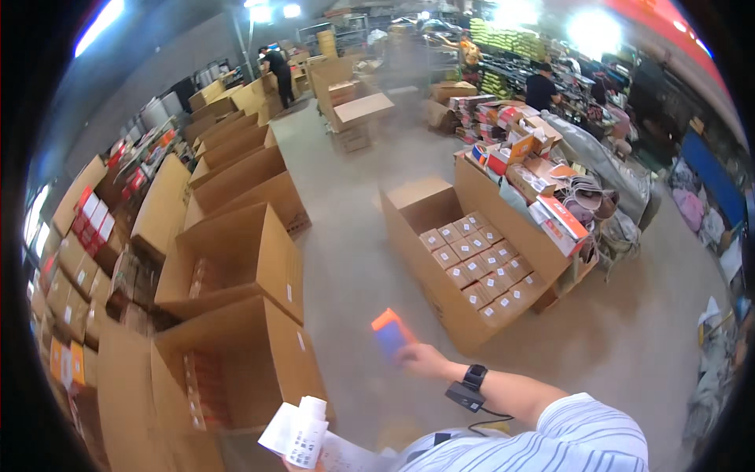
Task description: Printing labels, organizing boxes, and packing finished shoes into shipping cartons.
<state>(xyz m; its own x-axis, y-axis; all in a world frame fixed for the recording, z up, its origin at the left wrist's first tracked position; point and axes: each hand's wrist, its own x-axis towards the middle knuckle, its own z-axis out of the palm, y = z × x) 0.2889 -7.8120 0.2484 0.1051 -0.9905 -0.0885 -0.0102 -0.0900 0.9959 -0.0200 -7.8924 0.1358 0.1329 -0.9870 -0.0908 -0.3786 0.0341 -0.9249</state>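
Striped sleeve (pixel 594 429), R grip (pixel 421 360) clasping blurry orange/blue item (pixel 389 336), L grip (pixel 302 466) holding curled wht paper (pixel 308 435)

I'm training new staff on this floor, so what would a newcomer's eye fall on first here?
Probably the orange-and-blue object, blurred, in the right hand just below the picture's centre. Next, perhaps, the open carton beyond that hand, packed with small boxes, and the row of large open cartons along the left. White paper stands out at the lower edge.
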